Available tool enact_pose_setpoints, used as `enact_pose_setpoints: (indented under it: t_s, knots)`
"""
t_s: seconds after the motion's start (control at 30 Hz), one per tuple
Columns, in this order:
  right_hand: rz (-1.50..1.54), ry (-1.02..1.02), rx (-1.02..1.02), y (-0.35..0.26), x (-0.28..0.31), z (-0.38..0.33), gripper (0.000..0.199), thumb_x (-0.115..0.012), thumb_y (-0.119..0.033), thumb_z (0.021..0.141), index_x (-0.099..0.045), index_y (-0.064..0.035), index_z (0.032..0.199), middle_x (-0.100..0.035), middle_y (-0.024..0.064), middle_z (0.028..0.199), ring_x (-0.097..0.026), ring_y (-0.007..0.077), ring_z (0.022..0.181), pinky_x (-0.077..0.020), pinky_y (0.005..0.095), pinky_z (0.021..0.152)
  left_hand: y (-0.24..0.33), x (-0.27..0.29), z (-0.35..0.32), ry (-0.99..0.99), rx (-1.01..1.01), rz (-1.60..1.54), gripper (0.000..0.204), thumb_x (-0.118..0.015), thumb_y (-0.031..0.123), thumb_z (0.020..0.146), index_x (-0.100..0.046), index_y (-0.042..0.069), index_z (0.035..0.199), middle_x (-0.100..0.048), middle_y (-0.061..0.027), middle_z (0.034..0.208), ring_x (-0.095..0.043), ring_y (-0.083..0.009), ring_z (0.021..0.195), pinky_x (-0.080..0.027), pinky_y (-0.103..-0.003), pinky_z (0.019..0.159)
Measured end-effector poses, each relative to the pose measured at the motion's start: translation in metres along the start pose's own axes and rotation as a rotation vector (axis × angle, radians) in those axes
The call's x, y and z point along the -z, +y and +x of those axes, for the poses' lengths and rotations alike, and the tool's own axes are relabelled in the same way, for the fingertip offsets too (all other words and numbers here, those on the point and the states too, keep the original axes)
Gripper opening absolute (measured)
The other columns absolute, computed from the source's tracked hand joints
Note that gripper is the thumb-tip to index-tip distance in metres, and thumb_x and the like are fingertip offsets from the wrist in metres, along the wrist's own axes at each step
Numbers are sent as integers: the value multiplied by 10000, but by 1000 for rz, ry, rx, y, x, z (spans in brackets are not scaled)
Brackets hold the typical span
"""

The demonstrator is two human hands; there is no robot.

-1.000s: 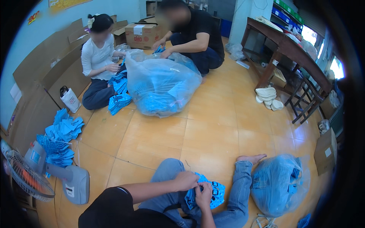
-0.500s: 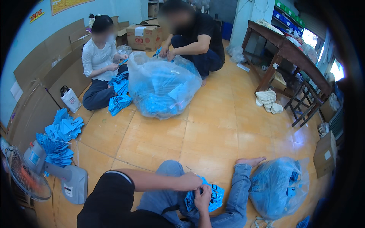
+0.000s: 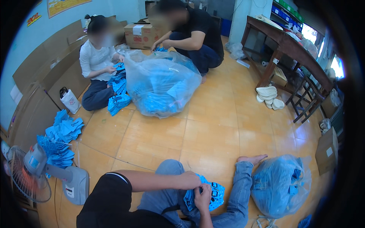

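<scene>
A bundle of flat blue pieces (image 3: 216, 196) with black markings rests between my bent legs. My left hand (image 3: 188, 180) reaches in from the left and pinches the bundle's upper edge with closed fingers. Just below and beside it, my right hand (image 3: 203, 197) is also closed on the bundle, its fingertips meeting those of the left. Whatever small part lies between the fingertips is hidden. To the right of my leg stands a clear plastic bag (image 3: 279, 186) filled with more blue pieces.
A fan (image 3: 74, 182) stands at left, near a pile of blue pieces (image 3: 61, 140). Ahead, a person in white (image 3: 99, 57) and a person in black (image 3: 205, 38) flank a large bag (image 3: 161, 87) of blue pieces. A wooden table (image 3: 281, 43) and pale soles (image 3: 268, 95) are at right.
My hands stay nearly in place on the bundle. The person in black has spread their hands apart over the large bag, and the person in white has shifted a blue piece slightly.
</scene>
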State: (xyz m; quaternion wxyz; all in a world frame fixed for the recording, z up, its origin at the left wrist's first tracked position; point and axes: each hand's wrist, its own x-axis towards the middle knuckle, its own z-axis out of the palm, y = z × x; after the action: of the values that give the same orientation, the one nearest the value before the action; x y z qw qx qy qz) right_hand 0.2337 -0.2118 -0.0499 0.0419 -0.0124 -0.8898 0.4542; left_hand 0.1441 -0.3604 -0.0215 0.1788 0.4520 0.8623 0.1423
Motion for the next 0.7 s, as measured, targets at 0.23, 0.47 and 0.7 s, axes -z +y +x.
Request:
enact_pose_setpoints:
  t_s: [0.23,0.47,0.7]
  knots:
    - [-25,80,99,9,-4,-2,152,-704,-194,856,-674,-55,909,-635,145,975,-589,355,958,-457,442,844,16,4,-5,185,404,-200,221,-636,296,865,-694,83,858,-702,-178,838,-686,-381,819,-527,-496,680]
    - [-60,40,89,19,-12,1,163,-664,-222,884,-658,-79,962,-621,122,977,-589,336,984,-454,446,848,7,5,-8,118,169,-67,236,-623,323,878,-703,109,936,-693,-155,909,-667,-379,868,-530,-491,776]
    - [-1,25,41,12,-19,-5,153,-635,-215,908,-647,-79,977,-581,90,1029,-554,296,1031,-436,424,897,-6,12,-13,72,185,-43,155,-624,202,840,-679,60,873,-678,-167,870,-658,-377,843,-512,-490,746]
